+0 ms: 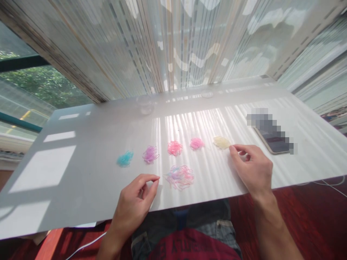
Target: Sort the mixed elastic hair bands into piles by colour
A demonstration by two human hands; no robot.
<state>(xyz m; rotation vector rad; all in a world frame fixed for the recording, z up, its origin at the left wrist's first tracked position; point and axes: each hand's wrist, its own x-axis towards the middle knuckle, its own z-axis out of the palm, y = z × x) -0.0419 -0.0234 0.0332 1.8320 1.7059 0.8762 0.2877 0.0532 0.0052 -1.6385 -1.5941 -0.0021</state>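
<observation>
Thumb and forefinger of my left hand (138,195) are pinched together just left of a mixed-colour pile of small rubber bands (180,177). Whether a band sits between those fingertips is too small to tell. My right hand (251,166) is also closed in a pinch, its fingertips at the right edge of the pale yellow rubber bands (221,142); what it grips is hidden. Farther left in the same row lie separate piles of pink bands (197,143), coral-red bands (175,148), purple bands (150,154) and turquoise bands (125,159).
A phone (273,139), partly pixelated, lies on the white table (89,187) to the right. Toward the back stand a clear round container (146,106) and a clear lid-like disc (207,94). Striped sheer curtains (173,47) hang behind the table. A white cable (88,245) runs below its front edge.
</observation>
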